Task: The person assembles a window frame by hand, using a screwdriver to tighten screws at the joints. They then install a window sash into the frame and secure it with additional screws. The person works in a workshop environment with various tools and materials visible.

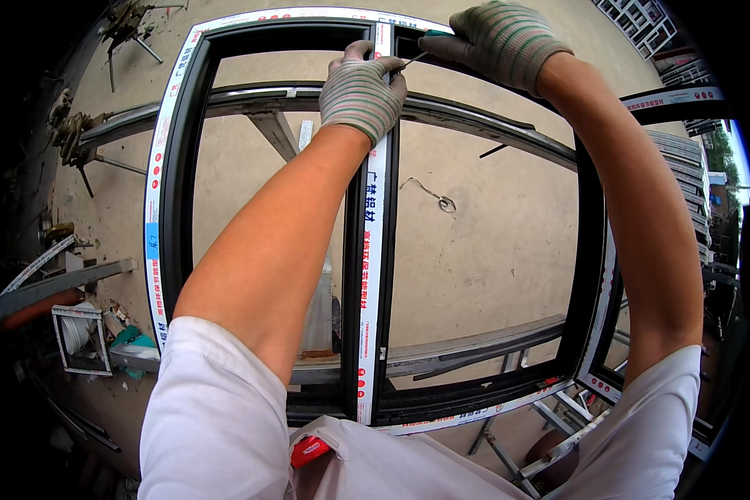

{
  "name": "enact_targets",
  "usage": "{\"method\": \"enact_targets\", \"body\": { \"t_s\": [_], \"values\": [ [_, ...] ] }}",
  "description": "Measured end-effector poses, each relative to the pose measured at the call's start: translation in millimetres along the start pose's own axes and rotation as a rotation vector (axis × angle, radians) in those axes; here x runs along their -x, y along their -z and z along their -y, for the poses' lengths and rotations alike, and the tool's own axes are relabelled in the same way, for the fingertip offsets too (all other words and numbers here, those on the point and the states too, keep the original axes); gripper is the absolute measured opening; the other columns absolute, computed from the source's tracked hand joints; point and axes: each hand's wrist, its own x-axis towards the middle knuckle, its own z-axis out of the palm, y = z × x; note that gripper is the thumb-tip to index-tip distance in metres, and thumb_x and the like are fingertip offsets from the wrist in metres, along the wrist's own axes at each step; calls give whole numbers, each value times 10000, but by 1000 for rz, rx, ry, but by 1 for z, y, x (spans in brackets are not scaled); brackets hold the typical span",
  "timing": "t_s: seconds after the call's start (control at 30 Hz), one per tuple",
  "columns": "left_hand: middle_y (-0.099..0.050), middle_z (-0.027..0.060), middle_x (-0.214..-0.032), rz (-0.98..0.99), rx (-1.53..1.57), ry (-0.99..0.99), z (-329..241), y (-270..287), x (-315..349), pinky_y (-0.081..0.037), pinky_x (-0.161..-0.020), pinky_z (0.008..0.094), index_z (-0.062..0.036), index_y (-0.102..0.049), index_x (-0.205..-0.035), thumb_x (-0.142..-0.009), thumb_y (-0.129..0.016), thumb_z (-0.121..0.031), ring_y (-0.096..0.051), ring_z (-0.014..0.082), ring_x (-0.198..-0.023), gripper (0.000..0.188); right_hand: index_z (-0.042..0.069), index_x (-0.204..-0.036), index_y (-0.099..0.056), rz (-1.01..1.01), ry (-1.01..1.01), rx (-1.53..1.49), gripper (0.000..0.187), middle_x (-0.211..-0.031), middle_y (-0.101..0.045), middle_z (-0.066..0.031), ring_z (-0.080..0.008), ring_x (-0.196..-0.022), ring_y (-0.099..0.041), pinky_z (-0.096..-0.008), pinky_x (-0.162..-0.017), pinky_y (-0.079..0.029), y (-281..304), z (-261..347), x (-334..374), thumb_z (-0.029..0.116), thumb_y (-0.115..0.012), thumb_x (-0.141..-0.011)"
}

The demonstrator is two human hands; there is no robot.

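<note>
A large black window frame (175,167), edged with white protective film, lies in front of me. A middle bar (376,275) divides it. My left hand (362,93), in a striped knit glove, is closed at the far end of this bar, its fingertips bent down; what they pinch is hidden. My right hand (508,46), gloved alike, is closed around a thin tool with a metal shaft (415,59), which looks like a screwdriver. A bit of teal shows by that grip. The shaft points left, its tip close to my left thumb and fingers.
Metal rails (475,119) run under the frame. A coiled strip (446,203) lies on the concrete floor. Metal stands (125,25) are at the far left, with a white-framed box (82,340) nearer. Another film-edged frame (671,100) is at right, beside stacked profiles (683,179).
</note>
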Motion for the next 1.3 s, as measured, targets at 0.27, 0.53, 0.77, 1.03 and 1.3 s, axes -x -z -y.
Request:
{"method": "enact_targets", "body": {
  "t_s": [0.27,0.53,0.77,1.03,1.3],
  "values": [
    [-580,77,-1431,15,10,17,-2,-1,0,-521,-1064,416,-251,-812,-1118,-894,-731,-355,-582,289,-1262,261,60,-694,-692,-169,-147,-862,710,-549,-563,-27,-119,-503,-559,-304,-529,-455,-62,-9,-27,693,-523,-968],
    [-578,81,-1430,10,21,22,1,0,0,-521,-1062,413,-242,-815,-1112,-888,-746,-372,-589,289,-1245,268,-3,-1248,-632,-652,367,-229,465,-1130,-675,-234,-412,-979,-681,-483,-855,-545,-45,-43,-6,290,-748,-907],
    [-585,77,-1421,-8,-2,0,-1,-1,0,-525,-1054,409,-239,-815,-1105,-891,-745,-358,-595,290,-1234,255,42,-1294,-565,-573,703,209,548,-1174,-652,-159,-354,-1035,-674,-451,-865,-561,-32,-46,-2,168,-798,-814],
    [-585,78,-1419,7,13,11,0,2,0,-524,-1056,413,-241,-810,-1116,-894,-738,-349,-588,292,-1242,258,43,-1170,-651,-131,327,324,420,-1269,-644,-176,-345,-1039,-687,-437,-858,-567,-11,-14,-3,311,-773,-872],
    [-580,83,-1429,12,4,16,-2,1,0,-524,-1058,419,-242,-808,-1125,-883,-739,-349,-581,294,-1259,273,40,-808,-766,-379,-116,-721,785,-637,-645,-98,-232,-583,-593,-372,-674,-524,-80,-14,-40,746,-465,-974]
  ]
}}
